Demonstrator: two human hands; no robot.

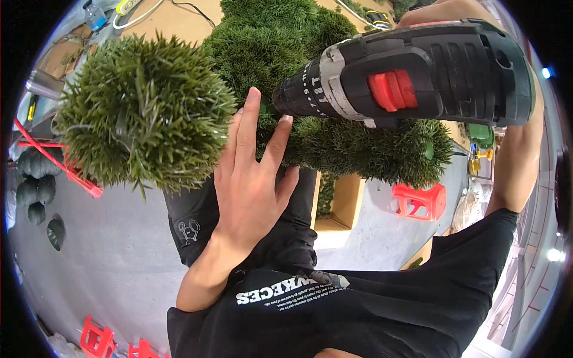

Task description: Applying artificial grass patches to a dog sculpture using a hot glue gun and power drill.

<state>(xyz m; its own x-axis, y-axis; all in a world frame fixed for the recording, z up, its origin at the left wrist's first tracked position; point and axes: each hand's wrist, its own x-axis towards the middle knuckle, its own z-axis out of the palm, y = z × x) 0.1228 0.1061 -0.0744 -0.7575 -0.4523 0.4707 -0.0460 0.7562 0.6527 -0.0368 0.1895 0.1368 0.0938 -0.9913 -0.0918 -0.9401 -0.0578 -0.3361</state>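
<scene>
A black and grey cordless drill point(418, 74) with a red switch on top fills the upper right, its chuck pointing left. My right hand point(444, 12) grips it, mostly hidden behind its body. The chuck meets a large mass of artificial green foliage point(262, 48); any bit is out of sight. Against that foliage my left hand point(250, 161) lies with fingers spread, the index fingertip just below the chuck. Left of this hand is a round, spiky ball of artificial grass point(146, 113). A longer leafy piece point(376, 149) extends right below the drill.
An open cardboard box point(340, 203) stands beside my legs. Red plastic stools are on the floor at the right point(421, 201) and lower left point(97, 338). On the table at the upper left are a blue bottle point(94, 16) and a yellow-green power strip point(126, 6) with a white cable.
</scene>
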